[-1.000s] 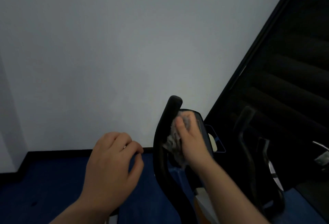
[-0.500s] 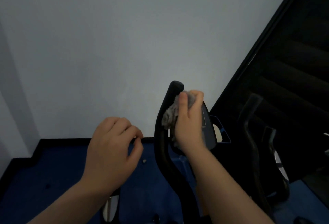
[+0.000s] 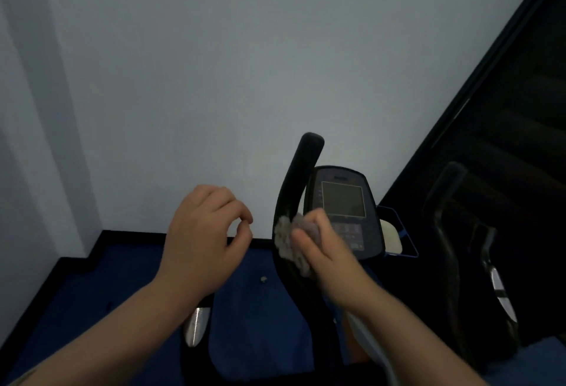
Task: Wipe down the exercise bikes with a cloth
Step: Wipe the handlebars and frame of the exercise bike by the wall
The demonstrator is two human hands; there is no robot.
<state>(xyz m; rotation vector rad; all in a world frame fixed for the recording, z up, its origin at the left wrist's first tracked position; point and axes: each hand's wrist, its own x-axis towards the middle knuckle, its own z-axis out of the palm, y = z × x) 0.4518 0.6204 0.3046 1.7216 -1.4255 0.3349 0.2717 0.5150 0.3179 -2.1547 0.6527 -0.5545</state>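
The right hand grips a crumpled grey cloth and presses it against the black handlebar of the bike, just left of the console. The left hand hovers left of the handlebar with fingers loosely curled, holding nothing. Below lies a blue floor; a pale wall rises behind. A second dark bike stands to the right.
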